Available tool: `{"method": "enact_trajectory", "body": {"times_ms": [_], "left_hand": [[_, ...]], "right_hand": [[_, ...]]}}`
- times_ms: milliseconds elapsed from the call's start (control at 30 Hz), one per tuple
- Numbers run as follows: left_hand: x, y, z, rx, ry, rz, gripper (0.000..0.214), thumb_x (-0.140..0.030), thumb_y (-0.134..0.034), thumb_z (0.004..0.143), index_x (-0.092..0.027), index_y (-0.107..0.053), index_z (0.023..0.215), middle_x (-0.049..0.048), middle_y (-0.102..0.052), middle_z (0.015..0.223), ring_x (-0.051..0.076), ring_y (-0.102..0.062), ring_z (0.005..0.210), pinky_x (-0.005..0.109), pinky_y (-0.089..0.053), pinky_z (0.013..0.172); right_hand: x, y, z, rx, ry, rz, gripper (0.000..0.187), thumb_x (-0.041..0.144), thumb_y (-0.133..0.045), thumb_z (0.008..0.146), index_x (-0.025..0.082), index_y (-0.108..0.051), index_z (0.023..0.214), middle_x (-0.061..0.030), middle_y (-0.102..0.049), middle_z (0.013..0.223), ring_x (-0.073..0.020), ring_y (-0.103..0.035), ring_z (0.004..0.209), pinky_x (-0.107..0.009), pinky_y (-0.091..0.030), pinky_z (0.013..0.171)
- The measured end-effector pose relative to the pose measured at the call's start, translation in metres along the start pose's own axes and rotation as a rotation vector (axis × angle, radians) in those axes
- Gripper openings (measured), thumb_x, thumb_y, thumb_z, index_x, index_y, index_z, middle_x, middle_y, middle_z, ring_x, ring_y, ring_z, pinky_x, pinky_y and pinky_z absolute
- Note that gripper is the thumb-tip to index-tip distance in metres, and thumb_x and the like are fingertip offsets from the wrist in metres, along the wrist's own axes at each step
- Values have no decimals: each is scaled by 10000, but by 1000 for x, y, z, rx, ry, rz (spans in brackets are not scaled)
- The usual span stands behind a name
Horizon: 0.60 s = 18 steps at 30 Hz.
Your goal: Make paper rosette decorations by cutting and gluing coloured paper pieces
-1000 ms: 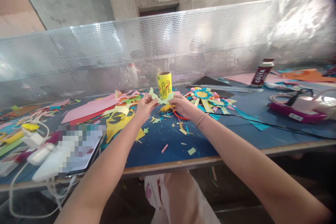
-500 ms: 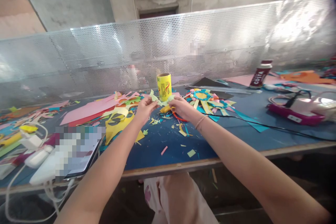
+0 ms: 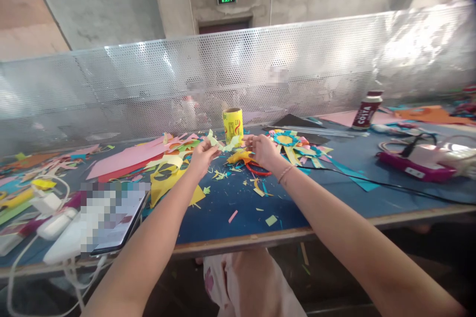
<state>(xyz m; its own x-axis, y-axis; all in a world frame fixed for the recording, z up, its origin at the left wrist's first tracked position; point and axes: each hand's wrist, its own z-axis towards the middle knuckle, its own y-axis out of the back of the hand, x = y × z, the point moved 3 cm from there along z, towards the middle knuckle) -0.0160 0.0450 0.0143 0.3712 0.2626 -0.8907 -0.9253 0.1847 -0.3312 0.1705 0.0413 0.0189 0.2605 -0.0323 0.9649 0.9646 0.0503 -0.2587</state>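
Two pinched grips, left hand [image 3: 203,156] and right hand [image 3: 265,151], hold opposite ends of a pale green jagged paper cutting [image 3: 223,144] just above the blue tabletop [image 3: 334,193], apparently spreading it flat, which calls for gentle, even pulling.

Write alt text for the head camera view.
The left hand and right hand pinch a pale green paper cutout between them over a blue table littered with coloured paper scraps. A yellow roll stands upright just behind it.

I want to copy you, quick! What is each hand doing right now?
Your left hand: closed, pinching one end of the pale green paper cutout.
Your right hand: closed, pinching the other end of it.
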Motion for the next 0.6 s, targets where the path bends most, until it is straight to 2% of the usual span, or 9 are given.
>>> {"method": "enact_trajectory", "body": {"times_ms": [133, 267, 433, 500, 600], "left_hand": [[3, 12, 7, -69, 15, -9, 222, -180, -708, 562, -156, -539, 704, -24, -554, 673, 88, -542, 624, 274, -461, 695], [3, 22, 13, -129, 54, -14, 210, -134, -668, 550, -156, -552, 724, -25, -554, 647, 86, -540, 580, 262, -460, 646], [1, 27, 15, -143, 97, -68, 210, -94, -618, 543, -162, -506, 708, -38, -530, 595, 93, -537, 533, 279, -477, 623], [0, 27, 15, -150, 110, -77, 215, -85, -595, 552, -168, -495, 724, -37, -531, 597, 97, -537, 526, 291, -486, 623], [-1, 27, 15, -155, 110, -86, 214, -95, -573, 582, -179, -476, 752, -27, -551, 643, 101, -545, 535, 317, -499, 636]], "right_hand": [[-4, 8, 8, -76, 132, -216, 222, 268, -365, 669, 169, -550, 738, -19, -537, 663, -100, -449, 532, -217, -331, 485], [-5, 0, 1, -2, 262, -519, 206, 255, -358, 740, 166, -534, 680, -11, -520, 580, -101, -448, 500, -221, -348, 498], [-2, -9, -10, 46, 428, -953, 275, 233, -344, 801, 168, -606, 745, -19, -590, 645, -112, -498, 563, -229, -360, 567], [-1, -9, -11, 50, 472, -1029, 279, 244, -371, 803, 168, -631, 735, -18, -604, 665, -119, -513, 603, -230, -357, 582], [-2, -8, -11, 56, 500, -1081, 319, 336, -438, 793, 162, -617, 593, -13, -570, 570, -129, -494, 571, -242, -331, 543]]}}
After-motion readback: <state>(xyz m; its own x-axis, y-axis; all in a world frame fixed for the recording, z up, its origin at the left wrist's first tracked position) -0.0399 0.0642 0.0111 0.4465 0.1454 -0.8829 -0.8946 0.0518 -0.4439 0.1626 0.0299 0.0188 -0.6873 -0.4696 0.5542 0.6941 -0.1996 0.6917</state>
